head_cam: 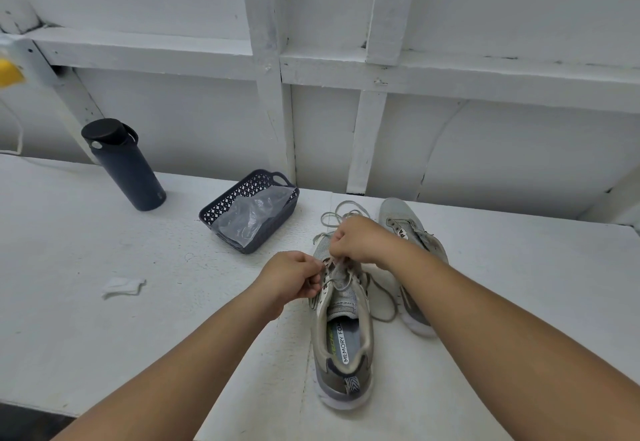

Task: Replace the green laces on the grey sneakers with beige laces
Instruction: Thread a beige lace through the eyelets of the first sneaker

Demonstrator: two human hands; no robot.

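basket [221, 213] left of sneakers [341, 329], bottle [130, 170] beyond

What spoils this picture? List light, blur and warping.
Head view: flat, even light with faint shadows; the wall beams and table edge bow from the wide lens; the yellow thing at the left edge is smeared; the laces by the right hand look soft.

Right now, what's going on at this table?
A person is working on the laces of the nearer grey sneaker, which lies heel toward the camera. The left hand pinches at the eyelet edge on the shoe's left side, while the right hand grips the lace above the tongue; loose lace trails past the toe. The second sneaker lies just beyond, under the right forearm. A dark basket and bottle stand untouched.
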